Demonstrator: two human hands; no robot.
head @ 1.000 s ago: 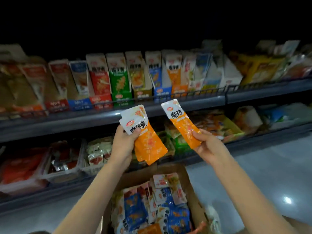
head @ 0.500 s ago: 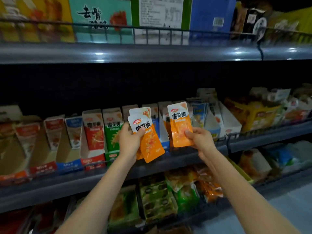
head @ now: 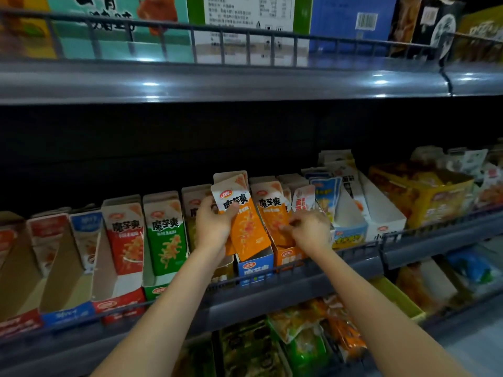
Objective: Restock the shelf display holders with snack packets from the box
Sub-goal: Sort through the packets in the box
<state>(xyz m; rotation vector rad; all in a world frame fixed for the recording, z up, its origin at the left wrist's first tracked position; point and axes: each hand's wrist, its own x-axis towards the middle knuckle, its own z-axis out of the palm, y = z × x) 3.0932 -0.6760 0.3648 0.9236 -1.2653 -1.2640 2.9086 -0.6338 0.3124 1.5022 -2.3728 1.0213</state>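
Note:
My left hand (head: pixel 215 227) grips a small stack of orange snack packets (head: pixel 246 227) with white tops, held in front of the blue display holder (head: pixel 255 263). My right hand (head: pixel 307 229) has its fingers pinched on a single orange packet (head: pixel 273 216) that stands inside the orange display holder (head: pixel 288 255) on the middle shelf. The box of packets is out of view.
Red (head: pixel 126 238) and green (head: pixel 164 232) holders stand full to the left, with part-empty cardboard holders (head: pixel 65 273) beyond. White holders (head: pixel 381 216) and a yellow carton (head: pixel 424 197) sit to the right. A wire rail (head: pixel 299 265) fronts the shelf; big boxes fill the shelf above (head: pixel 245 77).
Both hands rose from above the box to the middle shelf. The right hand's packet went into the orange holder; the left hand's stack moved up against the blue holder.

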